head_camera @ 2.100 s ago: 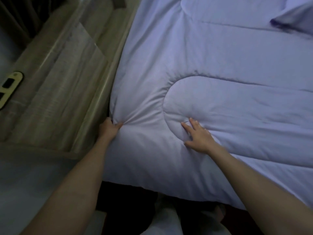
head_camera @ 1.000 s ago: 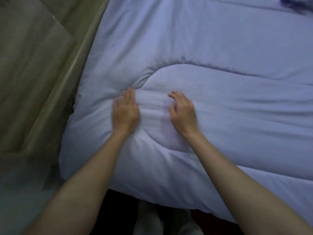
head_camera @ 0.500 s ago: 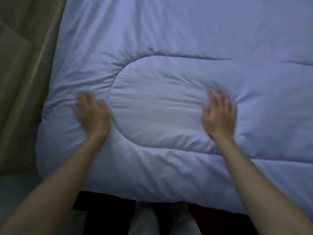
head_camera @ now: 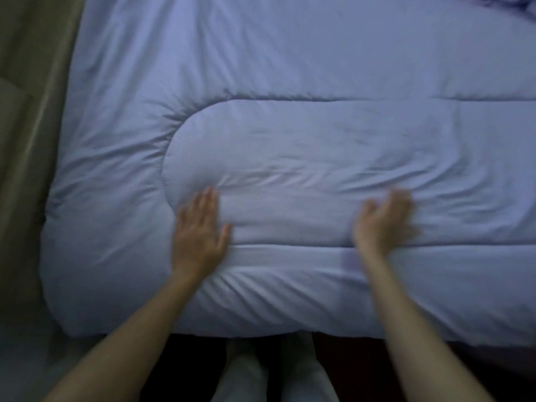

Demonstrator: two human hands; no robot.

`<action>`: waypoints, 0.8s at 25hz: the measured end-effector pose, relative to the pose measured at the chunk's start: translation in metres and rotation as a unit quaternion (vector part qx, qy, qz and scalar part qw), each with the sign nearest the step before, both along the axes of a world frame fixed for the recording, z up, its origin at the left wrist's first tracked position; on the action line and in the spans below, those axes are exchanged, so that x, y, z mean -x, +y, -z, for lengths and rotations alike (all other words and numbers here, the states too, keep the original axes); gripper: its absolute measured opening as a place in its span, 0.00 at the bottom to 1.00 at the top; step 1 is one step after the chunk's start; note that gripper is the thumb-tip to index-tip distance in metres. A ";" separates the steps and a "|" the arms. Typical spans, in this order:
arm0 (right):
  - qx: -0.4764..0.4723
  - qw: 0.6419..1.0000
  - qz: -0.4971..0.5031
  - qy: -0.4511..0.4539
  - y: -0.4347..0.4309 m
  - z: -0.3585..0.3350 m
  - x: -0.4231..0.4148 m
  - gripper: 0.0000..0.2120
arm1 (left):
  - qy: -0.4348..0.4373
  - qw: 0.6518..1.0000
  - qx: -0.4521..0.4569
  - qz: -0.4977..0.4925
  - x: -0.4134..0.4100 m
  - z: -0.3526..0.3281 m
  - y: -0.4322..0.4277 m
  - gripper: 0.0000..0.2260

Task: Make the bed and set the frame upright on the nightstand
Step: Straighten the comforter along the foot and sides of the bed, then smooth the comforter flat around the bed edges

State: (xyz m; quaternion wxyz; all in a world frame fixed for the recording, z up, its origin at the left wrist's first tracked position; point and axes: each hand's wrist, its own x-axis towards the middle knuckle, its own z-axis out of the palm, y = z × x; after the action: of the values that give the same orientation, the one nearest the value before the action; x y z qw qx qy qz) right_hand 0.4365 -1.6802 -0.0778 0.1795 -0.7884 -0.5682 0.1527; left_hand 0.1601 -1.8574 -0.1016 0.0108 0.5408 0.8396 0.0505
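Two hands pressed on a pale blue quilt (head_camera: 290, 134) near its front edge

Nearest, below both hands, pale trouser legs (head_camera: 246, 375) stand against the quilt's overhanging edge; the left hand (head_camera: 198, 230) lies palm down on the quilt, fingers straight and close together, just inside the curved end of a stitched seam (head_camera: 166, 158); the right hand (head_camera: 383, 221), blurred, rests well to its right on the same padded panel, fingers loosely spread, gripping nothing; fine creases run between them; left of the left hand a wooden panel (head_camera: 26, 111) borders the quilt; far beyond the right hand a darker fold (head_camera: 519, 2) shows.

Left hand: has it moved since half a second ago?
Yes. The left hand crossed rightward over the comforter's curved seam, onto the oval panel.
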 end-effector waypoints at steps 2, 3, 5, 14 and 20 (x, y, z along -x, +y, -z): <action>-0.074 0.956 -0.283 -0.034 -0.070 0.006 0.076 0.27 | 0.014 0.995 0.016 -0.093 0.042 -0.001 -0.044 0.31; -0.090 0.894 -0.435 -0.065 -0.105 0.008 0.104 0.25 | 0.016 0.990 0.027 -0.137 0.057 0.000 -0.061 0.31; -0.089 0.773 -0.620 -0.095 -0.138 0.015 0.127 0.24 | 0.000 0.962 0.034 -0.272 0.075 -0.002 -0.077 0.30; 0.016 0.930 -0.327 -0.166 -0.054 0.016 -0.100 0.25 | -0.075 0.990 0.065 -0.097 -0.047 -0.017 -0.019 0.32; 0.131 0.976 -0.083 0.150 0.007 -0.086 -0.099 0.21 | -0.236 0.966 0.090 0.060 -0.104 -0.122 0.066 0.20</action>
State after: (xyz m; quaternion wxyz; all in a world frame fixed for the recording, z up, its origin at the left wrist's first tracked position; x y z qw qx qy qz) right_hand 0.5356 -1.6729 0.0084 0.1448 -0.7231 -0.5734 0.3570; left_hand 0.2644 -1.7909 0.0208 0.2607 0.5599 0.7801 0.1002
